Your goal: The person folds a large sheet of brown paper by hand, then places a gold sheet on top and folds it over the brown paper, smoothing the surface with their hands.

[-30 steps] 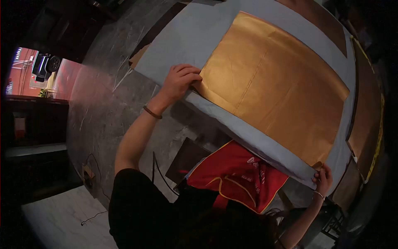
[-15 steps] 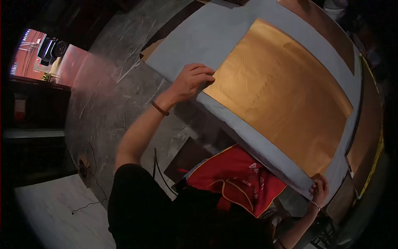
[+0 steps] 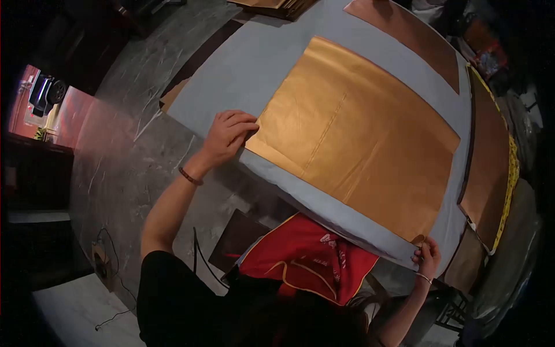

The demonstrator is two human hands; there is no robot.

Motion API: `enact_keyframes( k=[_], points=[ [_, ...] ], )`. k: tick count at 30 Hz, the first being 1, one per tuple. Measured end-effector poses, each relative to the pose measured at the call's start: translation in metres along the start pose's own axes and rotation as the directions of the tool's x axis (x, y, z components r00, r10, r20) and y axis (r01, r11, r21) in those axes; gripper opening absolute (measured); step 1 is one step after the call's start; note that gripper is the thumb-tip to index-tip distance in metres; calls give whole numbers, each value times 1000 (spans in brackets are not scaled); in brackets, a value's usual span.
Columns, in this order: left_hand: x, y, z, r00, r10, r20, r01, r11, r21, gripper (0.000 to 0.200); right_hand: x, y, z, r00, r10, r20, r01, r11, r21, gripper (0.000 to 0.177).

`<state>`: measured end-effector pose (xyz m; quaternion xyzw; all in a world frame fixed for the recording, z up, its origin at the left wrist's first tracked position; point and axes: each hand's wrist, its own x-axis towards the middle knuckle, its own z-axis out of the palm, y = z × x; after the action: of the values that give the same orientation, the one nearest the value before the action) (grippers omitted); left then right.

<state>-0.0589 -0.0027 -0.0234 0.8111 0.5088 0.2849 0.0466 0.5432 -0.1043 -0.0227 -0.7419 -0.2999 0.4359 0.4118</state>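
Note:
A large gold-coloured sheet (image 3: pixel 358 133) lies flat on a pale grey padded table (image 3: pixel 260 63). My left hand (image 3: pixel 226 136) grips the sheet's near left corner, fingers curled over its edge. My right hand (image 3: pixel 426 257) pinches the sheet's near right corner at the table's front edge. Both arms are spread wide along the near side of the sheet. A red apron (image 3: pixel 306 257) hangs in front of my body, below the table edge.
Brown sheets lie at the table's far end (image 3: pixel 404 40) and right side (image 3: pixel 488 156), where a yellow tape measure (image 3: pixel 509 179) runs along the edge. A stack of card (image 3: pixel 277 6) sits at the back. Grey marble floor (image 3: pixel 133 144) lies to the left, with a cable (image 3: pixel 199 254).
Both hands keep their grip on the two near corners. The view has shifted, so the sheet and hands sit further left and lower in the picture.

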Motion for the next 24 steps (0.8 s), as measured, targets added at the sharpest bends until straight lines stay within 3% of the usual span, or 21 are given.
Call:
enact_keyframes(
  k=[7,9,12,14,16,19,24],
  points=[
    [12,20,-3,997,-73,-3,73,997,1,20,-7,-10,9,1000,-8,6,8,1000,-28,24],
    [27,55,0,988,-65,-141,75,995,65,17,-9,-12,10,1000,-7,3,7,999,-50,24],
    [39,97,15,992,104,77,-107,994,30,47,-9,-13,10,1000,4,25,-3,999,-52,24],
    [35,132,30,946,208,250,-202,978,-49,63,-6,-6,5,998,-24,57,23,1000,17,24],
    [20,153,52,901,318,295,-277,945,-173,75,-14,-17,14,1000,-5,31,6,1000,-27,24],
    [11,160,68,891,361,274,-325,930,-169,81,-8,-11,11,1000,14,7,-13,999,-47,24],
    [9,151,69,918,272,288,-280,960,-15,85,-2,-2,5,1000,-9,15,9,999,-35,24]
  ],
)
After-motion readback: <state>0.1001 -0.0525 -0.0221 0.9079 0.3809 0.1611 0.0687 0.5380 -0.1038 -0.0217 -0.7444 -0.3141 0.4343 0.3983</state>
